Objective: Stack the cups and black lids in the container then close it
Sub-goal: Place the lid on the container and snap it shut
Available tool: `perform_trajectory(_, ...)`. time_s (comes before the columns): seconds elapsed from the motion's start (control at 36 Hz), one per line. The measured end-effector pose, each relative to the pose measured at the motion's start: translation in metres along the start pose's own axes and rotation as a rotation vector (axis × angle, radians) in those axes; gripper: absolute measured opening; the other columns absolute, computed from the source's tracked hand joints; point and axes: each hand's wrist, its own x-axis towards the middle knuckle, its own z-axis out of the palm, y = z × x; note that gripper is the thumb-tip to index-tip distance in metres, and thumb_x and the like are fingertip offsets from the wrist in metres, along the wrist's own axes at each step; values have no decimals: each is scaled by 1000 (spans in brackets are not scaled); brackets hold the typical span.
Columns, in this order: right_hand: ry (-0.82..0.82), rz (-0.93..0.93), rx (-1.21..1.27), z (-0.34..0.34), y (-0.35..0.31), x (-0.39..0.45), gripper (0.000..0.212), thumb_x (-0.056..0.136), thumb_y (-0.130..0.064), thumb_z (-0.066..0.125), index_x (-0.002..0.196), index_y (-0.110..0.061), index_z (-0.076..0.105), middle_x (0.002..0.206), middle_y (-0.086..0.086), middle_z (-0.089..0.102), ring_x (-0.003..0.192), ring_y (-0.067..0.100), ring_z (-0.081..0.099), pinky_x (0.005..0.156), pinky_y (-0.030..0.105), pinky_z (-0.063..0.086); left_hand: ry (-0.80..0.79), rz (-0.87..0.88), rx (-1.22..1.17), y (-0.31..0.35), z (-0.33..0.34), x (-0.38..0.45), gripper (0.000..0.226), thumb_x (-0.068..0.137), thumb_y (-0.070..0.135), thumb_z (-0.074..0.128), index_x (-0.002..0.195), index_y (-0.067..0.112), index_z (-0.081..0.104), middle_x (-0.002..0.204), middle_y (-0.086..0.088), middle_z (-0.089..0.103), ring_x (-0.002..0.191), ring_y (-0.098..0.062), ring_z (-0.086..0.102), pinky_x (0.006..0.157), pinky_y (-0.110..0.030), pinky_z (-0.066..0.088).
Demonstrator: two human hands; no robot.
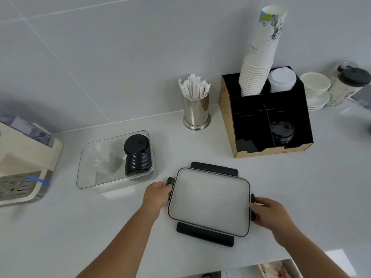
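Note:
A clear rectangular container (86, 157) sits on the white counter at centre left. Inside it a stack of black lids (137, 157) stands at the right end, with clear cups (104, 159) faintly visible beside it. The container's lid (208, 201), translucent with black side clips, lies flat on the counter to the right of it. My left hand (155, 194) grips the lid's left clip and my right hand (270, 214) grips its right clip. A tall stack of printed paper cups (259, 65) stands in a black organiser box (251, 125) at the back right.
The organiser also holds a white lid stack (282, 80) and a few black lids (282, 132). A metal cup of wrapped stirrers (195, 103) stands by the wall. A cream machine (22, 163) sits at far left; white bowls (316, 85) and a lidded cup (349, 85) at far right.

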Motion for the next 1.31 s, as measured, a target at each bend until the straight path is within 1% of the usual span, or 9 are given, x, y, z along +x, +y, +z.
perform_trajectory(0.14,6,-42,-94,7,-3,2,12,80,-9,71,88,-17,69,80,11,74,74,32,71,72,44,60,-8,22,61,0,3,3,14,81,16,69,82,4,75,74,-6,64,70,-22,55,67,-28,44)
perform_trajectory(0.19,18,-56,-135,7,-4,3,13,80,-8,71,84,-19,68,75,9,74,70,30,71,74,47,60,16,43,86,0,5,2,5,81,15,69,83,15,74,78,-2,70,71,-20,61,63,-24,47)
perform_trajectory(0.28,22,-58,-146,7,-4,6,19,80,-4,67,79,-23,66,75,6,74,65,24,72,72,46,60,32,43,110,-1,5,2,14,80,13,69,91,20,72,83,4,71,74,-15,64,58,-22,46)
perform_trajectory(0.42,11,-56,-110,4,-1,9,21,84,-3,61,84,-23,67,80,6,74,66,21,72,73,43,60,35,11,77,-7,3,1,18,79,10,70,96,18,73,90,0,74,86,-23,69,80,-35,58)
perform_trajectory(0.61,40,-129,-62,2,-12,13,14,86,-12,63,87,-25,67,81,4,72,71,22,70,58,31,53,67,59,-7,-16,-3,-16,14,80,10,71,88,21,72,88,0,76,81,-21,69,79,-34,56)
perform_trajectory(0.72,45,-192,-71,4,-24,15,8,84,-14,61,80,-18,66,65,5,61,55,20,53,53,31,43,95,80,-81,-15,-10,-30,15,79,9,71,88,20,73,87,-2,76,79,-22,69,85,-41,58)
perform_trajectory(0.86,70,-232,-49,7,-41,12,8,82,-17,60,75,-15,64,61,3,50,55,20,43,53,32,36,115,129,-148,-8,-20,-45,15,79,11,72,85,25,73,85,3,75,72,-16,69,78,-37,60)
perform_trajectory(1.06,118,-285,44,13,-64,5,16,81,-14,61,69,-24,66,45,-14,52,51,17,43,52,29,36,106,232,-219,6,-38,-60,17,81,12,73,89,26,73,81,10,76,64,-5,68,59,-18,55)
perform_trajectory(1.31,91,-339,68,44,-95,-7,15,77,-17,63,77,-29,71,59,-8,65,63,21,56,63,36,46,104,281,-329,19,-82,-53,17,82,10,72,89,26,76,83,0,76,66,-15,64,61,-22,54)
